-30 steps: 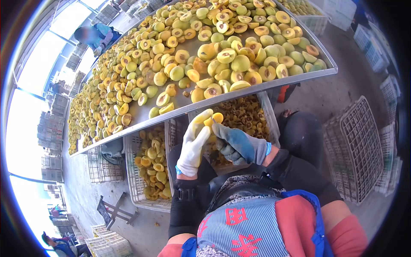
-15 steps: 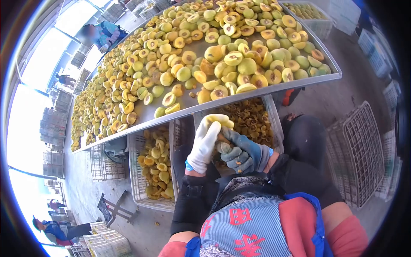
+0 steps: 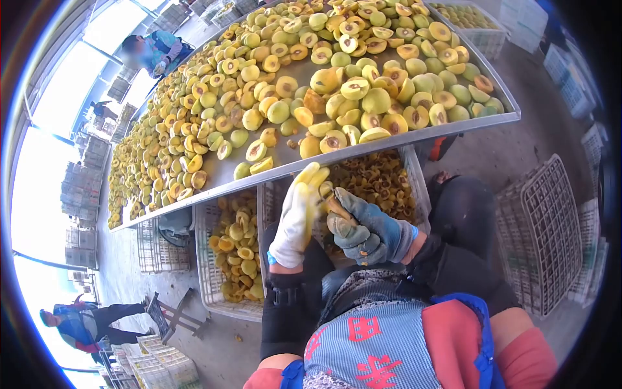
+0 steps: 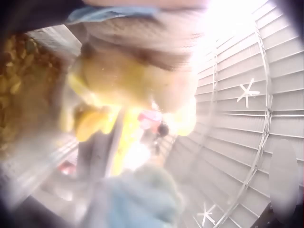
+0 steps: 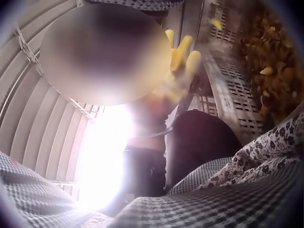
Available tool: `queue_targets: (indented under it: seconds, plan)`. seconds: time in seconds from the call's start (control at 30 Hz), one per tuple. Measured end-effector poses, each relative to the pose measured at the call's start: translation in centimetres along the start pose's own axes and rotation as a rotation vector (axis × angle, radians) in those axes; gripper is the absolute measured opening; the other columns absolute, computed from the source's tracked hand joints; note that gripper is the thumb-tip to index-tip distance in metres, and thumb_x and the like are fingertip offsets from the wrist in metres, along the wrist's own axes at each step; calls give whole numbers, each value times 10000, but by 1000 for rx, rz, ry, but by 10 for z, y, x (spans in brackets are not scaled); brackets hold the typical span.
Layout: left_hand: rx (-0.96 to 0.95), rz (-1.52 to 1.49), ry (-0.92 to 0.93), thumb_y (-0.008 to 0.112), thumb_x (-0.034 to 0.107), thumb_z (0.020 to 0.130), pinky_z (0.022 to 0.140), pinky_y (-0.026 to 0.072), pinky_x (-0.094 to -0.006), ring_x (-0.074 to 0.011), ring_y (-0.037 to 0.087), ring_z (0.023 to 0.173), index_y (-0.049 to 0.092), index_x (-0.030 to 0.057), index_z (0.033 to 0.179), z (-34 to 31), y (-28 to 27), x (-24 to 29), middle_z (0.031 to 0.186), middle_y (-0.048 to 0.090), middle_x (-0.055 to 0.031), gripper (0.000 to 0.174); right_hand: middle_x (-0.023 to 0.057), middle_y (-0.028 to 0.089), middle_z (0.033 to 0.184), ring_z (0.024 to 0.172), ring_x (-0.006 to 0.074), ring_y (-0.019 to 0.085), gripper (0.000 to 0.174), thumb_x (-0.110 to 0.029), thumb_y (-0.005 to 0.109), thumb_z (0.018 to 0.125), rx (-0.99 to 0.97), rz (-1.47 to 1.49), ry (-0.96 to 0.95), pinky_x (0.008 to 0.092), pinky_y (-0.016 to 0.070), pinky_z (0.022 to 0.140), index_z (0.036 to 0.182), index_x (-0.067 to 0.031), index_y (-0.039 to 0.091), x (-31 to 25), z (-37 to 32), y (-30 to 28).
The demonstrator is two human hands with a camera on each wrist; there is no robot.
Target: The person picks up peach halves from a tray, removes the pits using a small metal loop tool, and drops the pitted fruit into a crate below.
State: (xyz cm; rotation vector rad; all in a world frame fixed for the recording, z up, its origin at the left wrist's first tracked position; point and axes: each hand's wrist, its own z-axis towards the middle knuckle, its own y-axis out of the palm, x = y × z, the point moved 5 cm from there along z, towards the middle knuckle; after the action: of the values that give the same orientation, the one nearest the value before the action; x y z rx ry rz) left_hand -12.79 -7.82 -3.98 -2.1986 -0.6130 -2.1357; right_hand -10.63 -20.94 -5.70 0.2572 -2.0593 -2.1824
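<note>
My left hand [image 3: 299, 214], in a white glove with yellow-stained fingers, is raised below the metal table's edge, its fingers straight and blurred. In the right wrist view its yellow fingers [image 5: 183, 54] are spread, with nothing seen in them. My right hand [image 3: 366, 230], in a blue-grey glove, grips a short tool with a brown wooden handle [image 3: 338, 209]. The tool's upper end points toward the left palm. Behind the hands is a crate of brownish-yellow fruit scraps [image 3: 376, 181]. A small yellow piece [image 5: 217, 23] appears over the crate's edge in the right wrist view.
Halved yellow-green, peach-like fruits [image 3: 278, 111] cover the metal-rimmed table [image 3: 453, 128]. A crate of yellow fruit halves [image 3: 236, 249] stands at left; an upright plastic crate [image 3: 544, 233] at right. One person [image 3: 155, 52] works across the table; another [image 3: 91, 324] is at lower left.
A second ago the left hand held a yellow fruit piece against the tool; it closed over it, then moved left and opened. The right hand keeps its grip. A person at lower left moved toward the stool.
</note>
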Motion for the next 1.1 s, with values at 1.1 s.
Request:
queue_targets:
  seconds: [1.1]
  plan:
    - [137,47,140,322,387,1086,806,545,-297,-178,666,920,576,21,1290,42,4,41,1146,684,-133,490,222,693,877,780,337,669,421,-408,564,1015,801,-1478,-899,398,517,731,1109,-7,651,-50,-1,27]
